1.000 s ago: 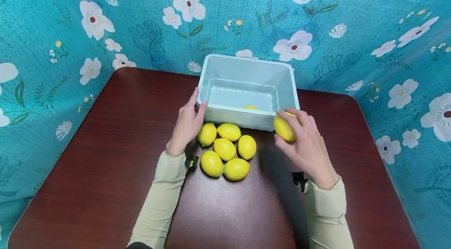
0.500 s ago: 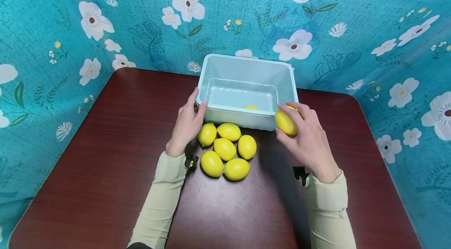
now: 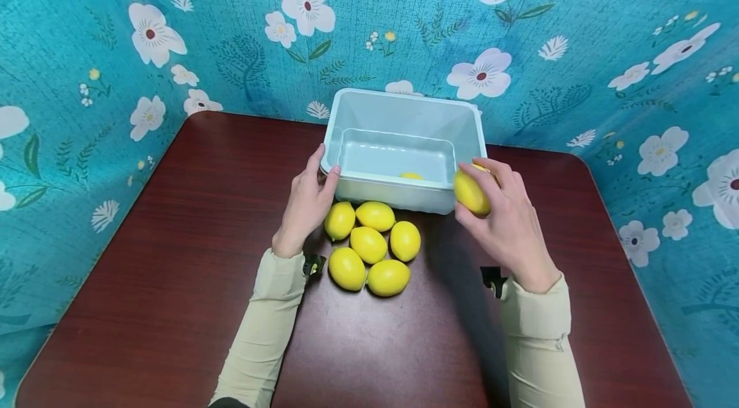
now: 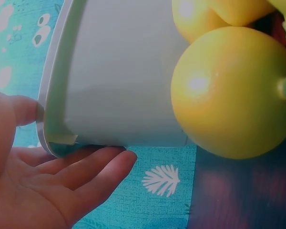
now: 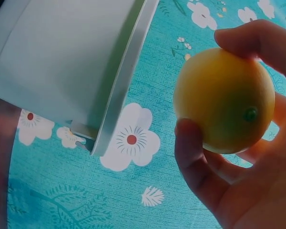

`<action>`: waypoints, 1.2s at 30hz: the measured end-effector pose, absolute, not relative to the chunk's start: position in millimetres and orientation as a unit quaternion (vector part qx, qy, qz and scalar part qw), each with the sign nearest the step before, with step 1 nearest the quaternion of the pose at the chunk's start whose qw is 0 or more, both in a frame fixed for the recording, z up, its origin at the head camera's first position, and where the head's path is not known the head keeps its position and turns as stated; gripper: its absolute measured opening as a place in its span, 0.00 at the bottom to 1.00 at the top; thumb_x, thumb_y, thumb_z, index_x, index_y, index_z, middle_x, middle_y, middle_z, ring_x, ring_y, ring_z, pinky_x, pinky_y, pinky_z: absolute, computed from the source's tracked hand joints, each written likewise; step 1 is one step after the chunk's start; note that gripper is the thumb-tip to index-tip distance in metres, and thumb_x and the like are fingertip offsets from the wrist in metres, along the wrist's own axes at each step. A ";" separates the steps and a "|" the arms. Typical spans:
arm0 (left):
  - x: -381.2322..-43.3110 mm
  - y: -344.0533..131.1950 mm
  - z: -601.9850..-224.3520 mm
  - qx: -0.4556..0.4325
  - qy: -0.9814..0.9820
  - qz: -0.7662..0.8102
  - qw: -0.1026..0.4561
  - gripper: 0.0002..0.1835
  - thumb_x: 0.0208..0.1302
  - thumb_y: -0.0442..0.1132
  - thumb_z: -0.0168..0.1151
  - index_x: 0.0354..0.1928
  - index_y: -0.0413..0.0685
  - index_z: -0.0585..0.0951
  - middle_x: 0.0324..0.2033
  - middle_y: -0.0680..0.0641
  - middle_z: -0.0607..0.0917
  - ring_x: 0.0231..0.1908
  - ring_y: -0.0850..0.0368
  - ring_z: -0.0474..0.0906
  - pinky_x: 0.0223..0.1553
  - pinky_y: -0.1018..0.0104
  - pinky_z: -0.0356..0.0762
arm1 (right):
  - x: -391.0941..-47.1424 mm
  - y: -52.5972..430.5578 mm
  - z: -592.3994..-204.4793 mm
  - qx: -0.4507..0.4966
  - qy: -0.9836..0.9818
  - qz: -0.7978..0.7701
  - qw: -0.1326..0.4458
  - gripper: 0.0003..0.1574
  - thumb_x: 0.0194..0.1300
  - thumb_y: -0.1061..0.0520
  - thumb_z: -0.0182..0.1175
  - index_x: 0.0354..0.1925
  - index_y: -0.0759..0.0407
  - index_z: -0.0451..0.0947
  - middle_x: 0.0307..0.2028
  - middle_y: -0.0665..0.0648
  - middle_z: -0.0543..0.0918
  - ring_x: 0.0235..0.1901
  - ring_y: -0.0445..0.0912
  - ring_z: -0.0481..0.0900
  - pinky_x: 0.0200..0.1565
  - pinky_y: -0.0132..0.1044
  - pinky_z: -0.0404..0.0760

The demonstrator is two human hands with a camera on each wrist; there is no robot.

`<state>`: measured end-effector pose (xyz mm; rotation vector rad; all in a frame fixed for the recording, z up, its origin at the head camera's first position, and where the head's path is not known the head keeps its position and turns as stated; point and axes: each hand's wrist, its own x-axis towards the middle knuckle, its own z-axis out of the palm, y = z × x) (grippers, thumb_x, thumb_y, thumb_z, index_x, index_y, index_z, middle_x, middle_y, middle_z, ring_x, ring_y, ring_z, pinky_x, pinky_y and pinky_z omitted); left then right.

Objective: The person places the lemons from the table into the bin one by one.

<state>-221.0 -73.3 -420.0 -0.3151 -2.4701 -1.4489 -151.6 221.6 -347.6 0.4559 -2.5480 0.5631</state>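
Observation:
A pale blue plastic bin (image 3: pixel 398 193) stands at the back of the table, with one lemon (image 3: pixel 411 175) partly visible inside behind its front wall. My left hand (image 3: pixel 308 203) holds the bin's front left corner. In the left wrist view the thumb (image 4: pixel 27 110) is on the rim and the fingers lie along the side wall. Between thumb and fingers, my right hand (image 3: pixel 508 222) grips another lemon (image 3: pixel 471 191) at the bin's front right corner. The right wrist view shows that lemon (image 5: pixel 219 98) raised beyond the rim, apart from it.
Several lemons (image 3: pixel 368 245) lie clustered on the dark red-brown table (image 3: pixel 202 254), just before the bin and beside my left wrist. A teal floral cloth (image 3: pixel 392 23) hangs behind the table and along both sides.
My right hand has risen slightly away from me and a little to the right, carrying its lemon. The left hand, the bin and the clustered lemons have stayed in place.

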 end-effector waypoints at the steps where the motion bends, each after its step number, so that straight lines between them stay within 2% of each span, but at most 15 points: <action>1: -221.0 -73.6 -420.3 -0.108 -0.850 -0.499 0.130 0.32 0.65 0.52 0.46 0.67 0.46 0.56 0.55 0.37 0.74 0.45 0.52 0.78 0.45 0.54 0.75 | -152.3 221.4 -347.5 0.169 -0.932 0.208 0.245 0.34 0.47 0.55 0.63 0.56 0.49 0.71 0.56 0.57 0.68 0.48 0.52 0.66 0.33 0.44 0.71; 7: -221.4 -75.0 -421.2 -0.106 -0.846 -0.508 0.124 0.32 0.65 0.53 0.47 0.67 0.48 0.56 0.54 0.38 0.74 0.46 0.53 0.78 0.45 0.55 0.76 | -156.4 220.6 -347.1 0.174 -0.928 0.222 0.245 0.34 0.48 0.57 0.64 0.56 0.51 0.71 0.56 0.59 0.68 0.49 0.53 0.65 0.37 0.43 0.69; 14: -221.1 -75.7 -420.7 -0.103 -0.846 -0.509 0.121 0.32 0.64 0.53 0.47 0.67 0.50 0.56 0.52 0.38 0.76 0.44 0.54 0.79 0.43 0.57 0.77 | -161.5 219.3 -345.2 0.168 -0.925 0.239 0.243 0.35 0.48 0.57 0.64 0.57 0.50 0.70 0.58 0.60 0.64 0.51 0.52 0.66 0.41 0.47 0.74; 21: -221.8 -76.2 -421.4 -0.104 -0.844 -0.512 0.123 0.32 0.64 0.53 0.47 0.66 0.49 0.57 0.51 0.38 0.76 0.44 0.54 0.79 0.43 0.58 0.77 | -166.7 217.8 -346.7 0.157 -0.920 0.261 0.245 0.36 0.49 0.59 0.65 0.58 0.49 0.68 0.57 0.62 0.60 0.50 0.53 0.66 0.42 0.48 0.73; 36: -223.7 -75.9 -423.5 -0.105 -0.844 -0.509 0.133 0.31 0.64 0.54 0.47 0.66 0.50 0.58 0.50 0.39 0.77 0.43 0.56 0.79 0.43 0.59 0.77 | -179.4 221.2 -355.4 0.149 -0.916 0.259 0.267 0.36 0.49 0.62 0.64 0.59 0.51 0.68 0.56 0.61 0.65 0.53 0.53 0.63 0.46 0.48 0.68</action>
